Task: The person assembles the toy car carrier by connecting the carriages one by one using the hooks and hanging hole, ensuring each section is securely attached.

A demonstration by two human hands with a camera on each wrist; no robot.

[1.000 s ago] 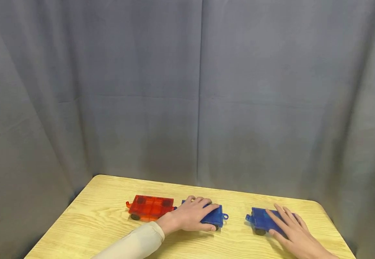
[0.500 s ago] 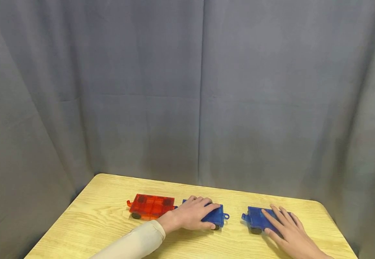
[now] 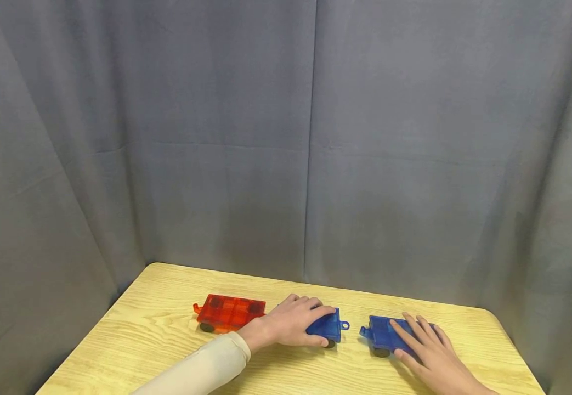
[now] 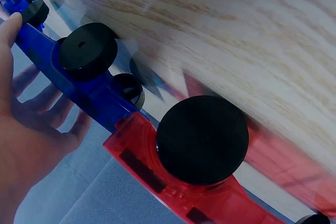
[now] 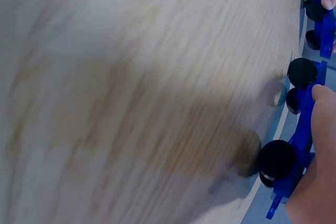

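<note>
Coupling step: left hand (image 3: 290, 325) grips the middle blue car (image 3: 326, 327); right hand (image 3: 426, 351) lies flat on the lower-right blue car (image 3: 381, 334), whose hitch needs aligning next.

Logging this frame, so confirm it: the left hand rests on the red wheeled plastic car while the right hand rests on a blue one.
Wrong car: the head view shows the left hand on the middle blue wheeled plastic car; the red wheeled plastic car sits untouched. The right hand claim holds.

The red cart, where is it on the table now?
In the head view the red cart stands left of centre on the table, end to end with the blue cart that the left hand grips.
</note>
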